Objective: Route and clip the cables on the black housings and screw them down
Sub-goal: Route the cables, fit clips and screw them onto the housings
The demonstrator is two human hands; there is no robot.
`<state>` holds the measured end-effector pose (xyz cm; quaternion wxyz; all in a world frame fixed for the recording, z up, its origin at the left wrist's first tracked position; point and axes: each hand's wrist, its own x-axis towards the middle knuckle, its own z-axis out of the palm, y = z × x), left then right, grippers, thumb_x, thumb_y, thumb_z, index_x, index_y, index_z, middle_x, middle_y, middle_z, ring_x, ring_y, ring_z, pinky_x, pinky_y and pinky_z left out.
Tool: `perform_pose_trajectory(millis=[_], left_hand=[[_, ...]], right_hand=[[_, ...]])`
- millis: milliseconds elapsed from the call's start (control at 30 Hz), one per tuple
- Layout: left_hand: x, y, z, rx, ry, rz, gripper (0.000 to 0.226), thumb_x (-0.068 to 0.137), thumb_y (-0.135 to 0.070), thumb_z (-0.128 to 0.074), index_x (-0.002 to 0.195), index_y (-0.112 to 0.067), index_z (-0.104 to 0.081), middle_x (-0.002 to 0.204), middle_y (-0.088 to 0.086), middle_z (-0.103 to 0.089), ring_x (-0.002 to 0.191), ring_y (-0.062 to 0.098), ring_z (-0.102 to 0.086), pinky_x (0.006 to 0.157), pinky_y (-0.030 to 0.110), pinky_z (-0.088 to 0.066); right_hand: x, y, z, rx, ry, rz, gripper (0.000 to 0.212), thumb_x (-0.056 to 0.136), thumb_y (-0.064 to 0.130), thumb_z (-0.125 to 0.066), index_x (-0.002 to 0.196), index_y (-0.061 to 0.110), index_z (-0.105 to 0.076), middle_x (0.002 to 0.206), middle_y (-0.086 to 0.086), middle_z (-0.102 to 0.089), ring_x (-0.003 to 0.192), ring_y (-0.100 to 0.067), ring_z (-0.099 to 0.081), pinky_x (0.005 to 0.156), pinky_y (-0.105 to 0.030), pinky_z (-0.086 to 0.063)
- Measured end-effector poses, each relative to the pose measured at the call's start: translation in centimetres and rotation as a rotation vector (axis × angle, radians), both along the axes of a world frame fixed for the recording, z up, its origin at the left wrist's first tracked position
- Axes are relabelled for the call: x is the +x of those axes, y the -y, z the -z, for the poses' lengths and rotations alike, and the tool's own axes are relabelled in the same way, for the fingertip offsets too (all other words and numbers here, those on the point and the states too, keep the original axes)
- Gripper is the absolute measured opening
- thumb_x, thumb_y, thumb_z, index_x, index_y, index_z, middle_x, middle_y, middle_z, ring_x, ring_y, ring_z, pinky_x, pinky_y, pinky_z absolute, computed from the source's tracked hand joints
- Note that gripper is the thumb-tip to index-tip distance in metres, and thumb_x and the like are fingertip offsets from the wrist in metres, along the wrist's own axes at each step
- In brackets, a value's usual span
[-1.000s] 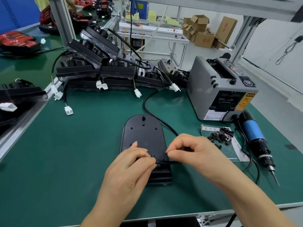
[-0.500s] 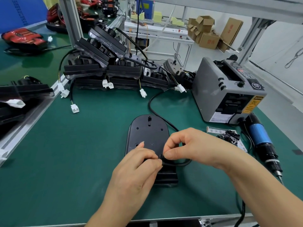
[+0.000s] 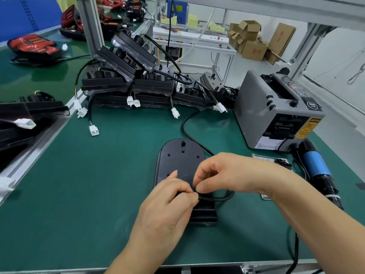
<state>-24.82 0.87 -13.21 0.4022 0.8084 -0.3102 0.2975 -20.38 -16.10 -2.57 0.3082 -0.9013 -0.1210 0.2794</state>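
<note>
Because both hands crowd over the near half of the black housing (image 3: 180, 161), the spot where the cable (image 3: 219, 199) meets it is hidden, and no clip or screw can be made out there. The left hand (image 3: 167, 208) has its fingers curled, thumb and forefinger pinching the cable. The right hand (image 3: 231, 175) pinches the same cable just beside it, fingers bent.

The housing lies flat on the green table (image 3: 88, 184), near the front edge. It is a matte black plate with a rounded far end, small holes and a raised tab, and a stepped block at its near end that the left hand partly covers. The cable loops out below the right hand, reappears beyond it and curves away toward the stacked housings (image 3: 138, 84).

At right, an electric screwdriver (image 3: 316, 167) lies beside a grey tape dispenser (image 3: 276, 111). A few small black screws (image 3: 283, 162) show past the right wrist.
</note>
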Motion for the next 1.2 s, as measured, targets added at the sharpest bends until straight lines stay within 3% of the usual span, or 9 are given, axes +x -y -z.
perform_pose_trajectory(millis=[133, 267, 333, 433, 767, 1000, 1200], left_hand=[[-0.2, 0.1, -0.4, 0.002, -0.033, -0.014, 0.007, 0.085, -0.009, -0.060, 0.090, -0.013, -0.060, 0.089, -0.001, -0.052, 0.080, 0.020, -0.055, 0.105, 0.039, -0.042], [-0.2, -0.6, -1.9, -0.044, -0.225, 0.006, 0.012, 0.080, -0.033, -0.063, 0.089, -0.025, -0.062, 0.092, -0.009, -0.047, 0.096, 0.012, -0.050, 0.109, 0.023, -0.031], [0.1, -1.8, -2.8, -0.068, -0.412, 0.011, 0.020, 0.074, -0.046, -0.062, 0.090, -0.035, -0.063, 0.096, -0.019, -0.053, 0.108, 0.006, -0.046, 0.099, 0.008, -0.028], [0.3, -3.1, -3.1, -0.019, -0.551, 0.062, 0.021, 0.072, -0.051, -0.063, 0.091, -0.043, -0.067, 0.103, -0.026, -0.058, 0.114, 0.004, -0.045, 0.090, 0.004, -0.028], [0.1, -2.9, -2.3, -0.037, -0.454, 0.074, 0.016, 0.080, -0.042, -0.059, 0.092, -0.035, -0.065, 0.095, -0.022, -0.060, 0.104, 0.007, -0.052, 0.086, 0.011, -0.036], [0.0, -2.7, -2.1, -0.028, -0.427, 0.060, 0.016, 0.081, -0.042, -0.058, 0.089, -0.031, -0.067, 0.095, -0.022, -0.060, 0.105, 0.006, -0.050, 0.087, 0.012, -0.036], [0.0, -2.7, -2.1, -0.033, -0.424, 0.060, 0.017, 0.081, -0.041, -0.058, 0.085, -0.030, -0.069, 0.095, -0.021, -0.060, 0.104, 0.005, -0.050, 0.086, 0.011, -0.036]], right_hand=[[-0.2, -0.1, 0.2, 0.070, 0.004, 0.030, 0.003, 0.082, 0.020, -0.071, 0.081, 0.022, -0.070, 0.069, 0.017, -0.063, 0.062, 0.008, -0.052, 0.059, -0.004, -0.038], [-0.5, 0.2, 0.6, 0.130, 0.014, 0.071, 0.011, 0.081, 0.018, -0.072, 0.075, 0.025, -0.068, 0.065, 0.017, -0.062, 0.061, 0.007, -0.052, 0.060, -0.006, -0.038], [-0.6, 0.4, 0.8, 0.145, 0.016, 0.077, 0.013, 0.080, 0.017, -0.073, 0.073, 0.026, -0.067, 0.065, 0.017, -0.062, 0.061, 0.006, -0.052, 0.061, -0.006, -0.039], [-0.7, 0.5, 0.7, 0.172, -0.003, 0.066, 0.013, 0.080, 0.016, -0.073, 0.073, 0.025, -0.068, 0.064, 0.017, -0.062, 0.060, 0.006, -0.051, 0.059, -0.006, -0.038], [0.2, 0.0, -0.1, 0.049, -0.057, -0.051, 0.012, 0.082, 0.018, -0.071, 0.076, 0.028, -0.068, 0.064, 0.022, -0.061, 0.062, 0.009, -0.052, 0.060, -0.003, -0.036], [0.1, 0.1, 0.3, 0.076, -0.034, -0.036, 0.015, 0.082, 0.016, -0.072, 0.073, 0.027, -0.066, 0.062, 0.023, -0.060, 0.059, 0.010, -0.051, 0.058, -0.002, -0.036], [1.0, -0.5, -0.2, -0.053, -0.062, -0.118, 0.012, 0.082, 0.023, -0.071, 0.074, 0.030, -0.066, 0.065, 0.023, -0.062, 0.063, 0.009, -0.053, 0.061, -0.004, -0.038]])
